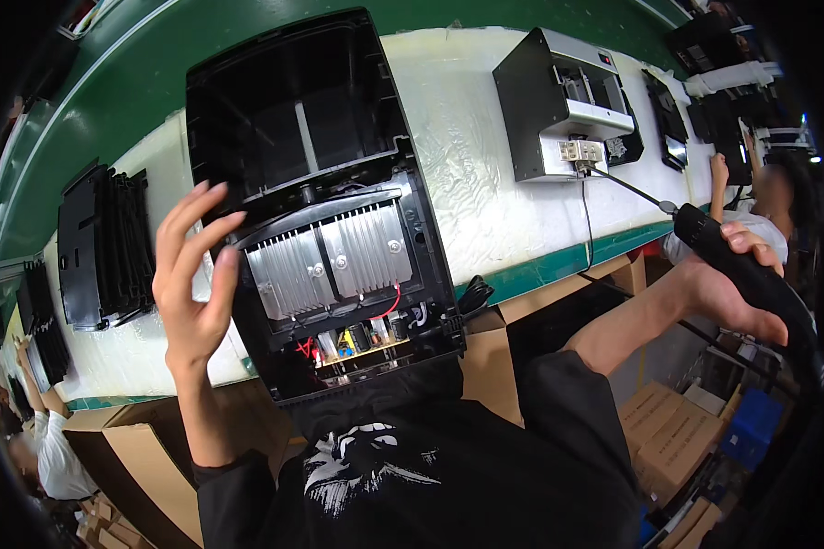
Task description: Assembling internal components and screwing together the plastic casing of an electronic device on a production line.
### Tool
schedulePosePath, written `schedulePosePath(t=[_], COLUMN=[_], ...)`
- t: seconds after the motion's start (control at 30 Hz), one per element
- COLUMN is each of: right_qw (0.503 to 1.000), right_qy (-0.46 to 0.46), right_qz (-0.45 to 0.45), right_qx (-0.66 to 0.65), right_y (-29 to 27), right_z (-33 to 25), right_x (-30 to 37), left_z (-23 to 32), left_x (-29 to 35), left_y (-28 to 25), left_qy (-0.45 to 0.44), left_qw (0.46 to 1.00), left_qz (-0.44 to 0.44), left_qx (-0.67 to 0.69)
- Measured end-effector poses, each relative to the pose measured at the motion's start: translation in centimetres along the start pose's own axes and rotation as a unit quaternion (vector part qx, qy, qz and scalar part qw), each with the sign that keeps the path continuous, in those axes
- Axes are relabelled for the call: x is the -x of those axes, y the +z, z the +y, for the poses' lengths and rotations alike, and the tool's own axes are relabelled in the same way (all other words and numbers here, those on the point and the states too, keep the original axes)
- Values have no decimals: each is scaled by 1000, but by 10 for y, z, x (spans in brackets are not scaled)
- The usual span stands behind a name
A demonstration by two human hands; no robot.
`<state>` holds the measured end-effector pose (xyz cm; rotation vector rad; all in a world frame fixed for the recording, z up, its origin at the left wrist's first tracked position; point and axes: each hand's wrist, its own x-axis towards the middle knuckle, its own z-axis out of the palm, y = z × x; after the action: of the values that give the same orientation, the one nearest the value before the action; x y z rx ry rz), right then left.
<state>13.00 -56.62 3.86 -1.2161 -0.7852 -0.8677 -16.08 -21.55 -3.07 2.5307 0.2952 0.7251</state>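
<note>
My right hand (737,284) is wrapped round a black power screwdriver (714,240), held out to the right. Its long thin bit reaches left to the outlet of a black and silver screw feeder (558,110). My left hand (192,274) is raised with its fingers apart, over the left edge of an opened black housing (293,101); nothing is in it. Inside that housing lie two finned metal heat sinks (366,247), side by side with screws in them. Below them a circuit board (357,352) shows coloured components and red wires.
Several black panels (110,247) stand stacked on the white-covered bench (449,119) at left. A cable (587,229) hangs from the feeder over the green front edge. Cardboard boxes (673,430) and a blue bin (753,425) are below right. Other people sit at both sides.
</note>
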Motion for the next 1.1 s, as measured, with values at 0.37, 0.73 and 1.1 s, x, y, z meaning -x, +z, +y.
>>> schedulePosePath(t=[0.37,0.73,1.1], right_qw=[939,973,886], right_qy=[219,168,371], right_qz=[-217,-139,-239], right_qx=[-155,74,-143], right_y=[13,111,46], right_z=[51,70,-5], right_x=[-42,-54,-47], left_z=[15,16,17], left_x=[43,61,65], left_y=[35,52,53], left_qy=[-160,-171,-169], left_qw=[947,855,852], left_qz=[74,280,265], left_qx=[268,402,418])
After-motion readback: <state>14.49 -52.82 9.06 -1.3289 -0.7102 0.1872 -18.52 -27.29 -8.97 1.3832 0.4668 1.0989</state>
